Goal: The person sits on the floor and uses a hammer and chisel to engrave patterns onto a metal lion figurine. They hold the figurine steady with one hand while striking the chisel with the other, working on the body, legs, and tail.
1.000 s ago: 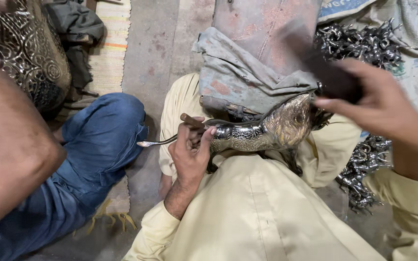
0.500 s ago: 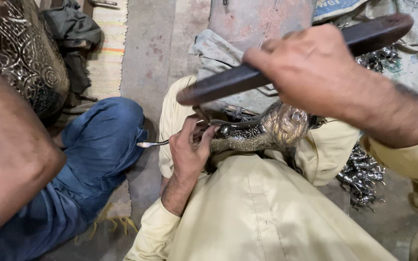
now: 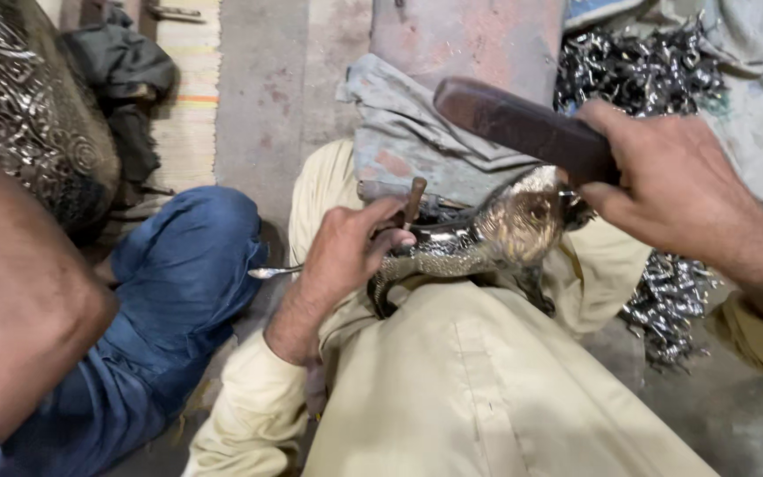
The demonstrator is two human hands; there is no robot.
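Left hand [image 3: 346,252] pinches a thin punch [image 3: 413,200] against the shiny embossed metal figurine [image 3: 479,238]; right hand [image 3: 673,190] grips a dark wooden mallet [image 3: 523,128].

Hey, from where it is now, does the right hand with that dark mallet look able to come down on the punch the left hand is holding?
Probably yes. The right hand holds the dark mallet just above and right of the punch, which the left hand pins on the silver metal piece. Nothing lies between; only the left fingers sit close.
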